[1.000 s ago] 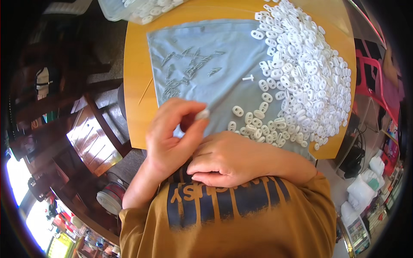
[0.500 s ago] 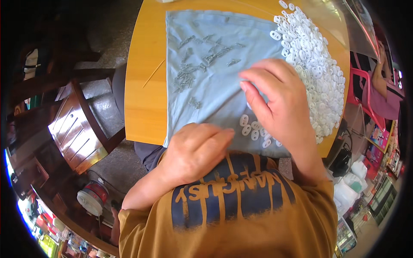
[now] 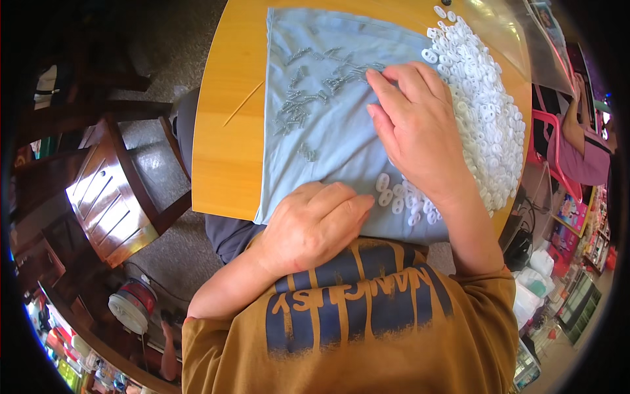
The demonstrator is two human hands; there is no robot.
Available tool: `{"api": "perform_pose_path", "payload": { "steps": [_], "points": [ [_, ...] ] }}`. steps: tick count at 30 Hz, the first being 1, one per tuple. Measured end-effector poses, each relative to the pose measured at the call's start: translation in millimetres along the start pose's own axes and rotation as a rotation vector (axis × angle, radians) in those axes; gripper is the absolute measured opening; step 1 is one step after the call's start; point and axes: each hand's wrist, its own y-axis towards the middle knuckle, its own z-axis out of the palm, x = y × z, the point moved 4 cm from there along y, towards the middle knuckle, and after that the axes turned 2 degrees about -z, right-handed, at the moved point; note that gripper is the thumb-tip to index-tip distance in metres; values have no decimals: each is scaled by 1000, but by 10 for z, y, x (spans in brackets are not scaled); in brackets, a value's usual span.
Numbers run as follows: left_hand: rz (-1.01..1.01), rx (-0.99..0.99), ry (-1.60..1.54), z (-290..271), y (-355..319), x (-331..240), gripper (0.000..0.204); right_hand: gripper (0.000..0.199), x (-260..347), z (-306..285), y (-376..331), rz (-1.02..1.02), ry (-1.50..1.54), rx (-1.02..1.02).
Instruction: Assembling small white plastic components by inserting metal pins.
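Observation:
My right hand point(image 3: 420, 128) reaches over the grey-blue cloth point(image 3: 341, 171), thumb and index finger apart. Its index fingertip is at the right end of a scatter of small metal springs point(image 3: 335, 84), and nothing shows in its grip. Low on the cloth, near my body, my left hand point(image 3: 315, 226) is closed with its fingers curled together; whatever it may hold is hidden. Between my two forearms lie several loose white oval plastic pieces point(image 3: 398, 191) with two holes each. A large heap of the same white pieces point(image 3: 489, 111) spreads along the right of the table.
The cloth covers part of a yellow wooden table point(image 3: 226, 164). A thin wooden stick point(image 3: 243, 103) lies left of the cloth. Clear plastic sheeting point(image 3: 492, 29) is at the far right. A wooden chair point(image 3: 111, 190) stands to the left, and a pink chair point(image 3: 558, 157) to the right.
My right hand has moved farther out, up to the springs, with its index finger stretching toward them. My left hand stays closed near my body. The view has shifted slightly.

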Motion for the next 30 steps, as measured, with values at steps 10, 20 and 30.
{"api": "perform_pose_path", "payload": {
  "steps": [10,20,30],
  "points": [
    [44,-10,107,40,-45,-53,29,20,-14,-85,-170,-9,62,-120],
    [77,-40,117,52,-56,-73,27,5,-137,-156,-103,69,82,-220],
    [57,-37,113,30,-76,-86,24,3,-168,-69,36,-20,9,-145]
  ]
}}
